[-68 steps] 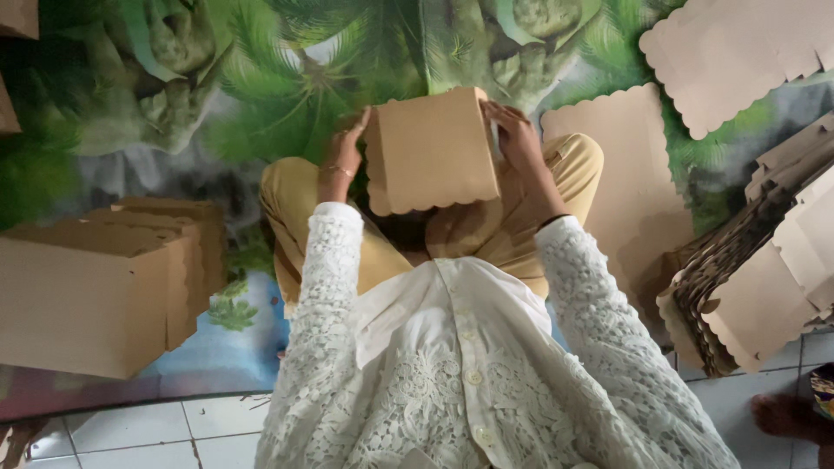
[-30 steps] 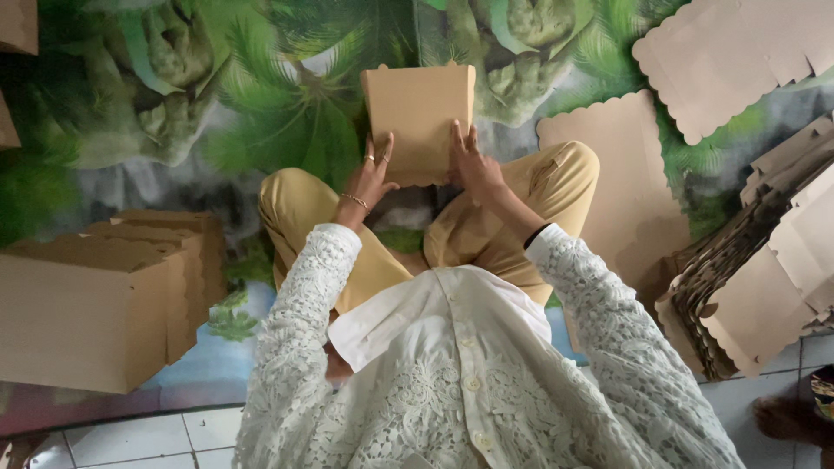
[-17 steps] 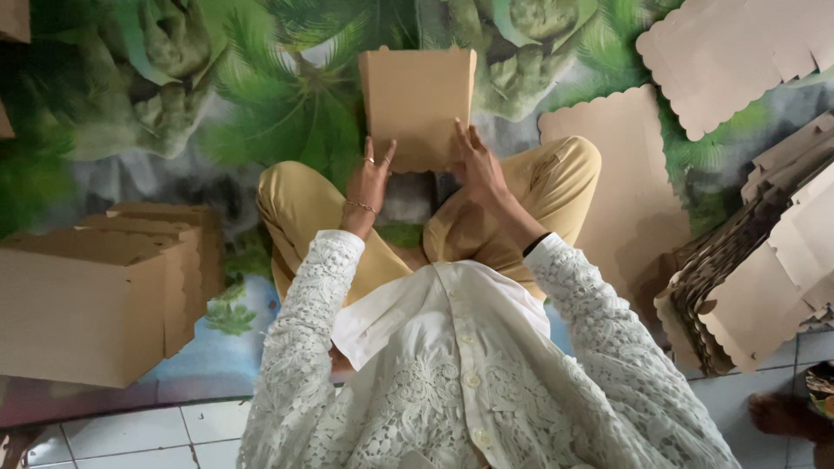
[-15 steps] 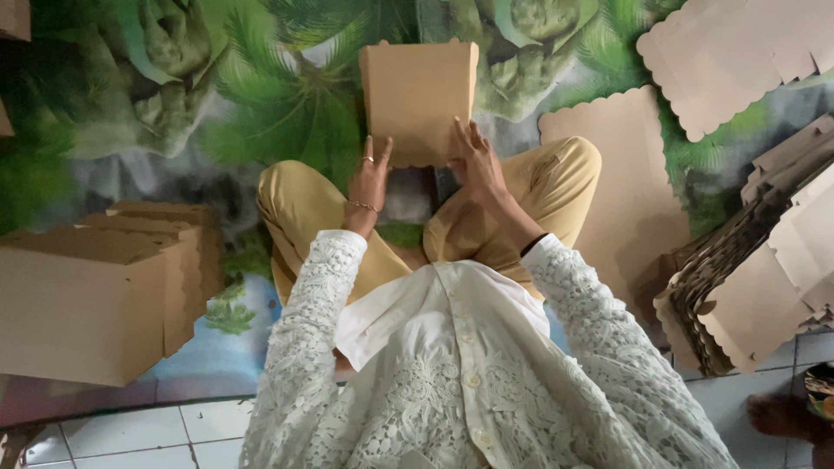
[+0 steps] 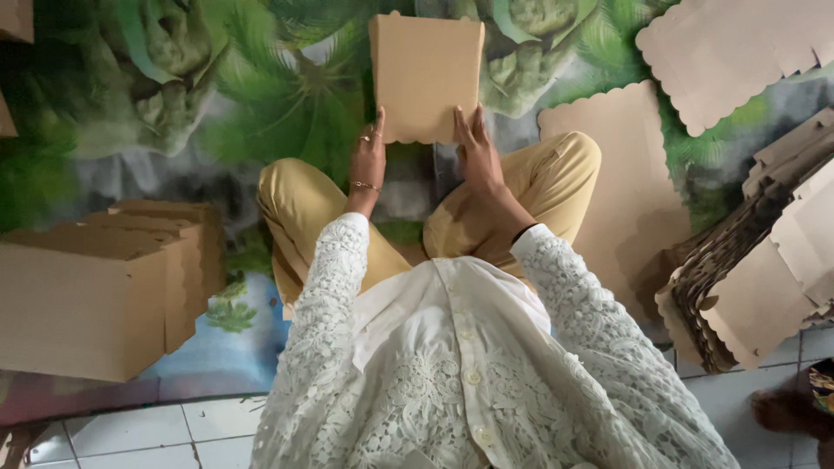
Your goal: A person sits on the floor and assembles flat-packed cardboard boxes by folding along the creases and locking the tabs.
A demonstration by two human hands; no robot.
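- Nearest the camera is the person's white lace blouse (image 5: 460, 373), its sleeves running out over crossed legs in mustard-yellow trousers (image 5: 556, 174)
- The left hand (image 5: 368, 161), with a bracelet at the wrist and a ring on one finger, has its fingers stretched up against the lower left edge of a brown cardboard box (image 5: 426, 76); the grip is loose and flat, not wrapped round
- The right hand (image 5: 478, 156) lies the same way on the lower right edge, fingers spread and pressed to the card
- The box stands just beyond the knees, on a floor mat (image 5: 261, 113) printed with green leaves
- To the left sit stacked folded boxes (image 5: 95, 287)
- To the right lie flat scallop-edged cardboard sheets (image 5: 625, 200) and a thick pile of cardboard blanks (image 5: 756, 278)
- White floor tiles (image 5: 191, 430) show at the near edge
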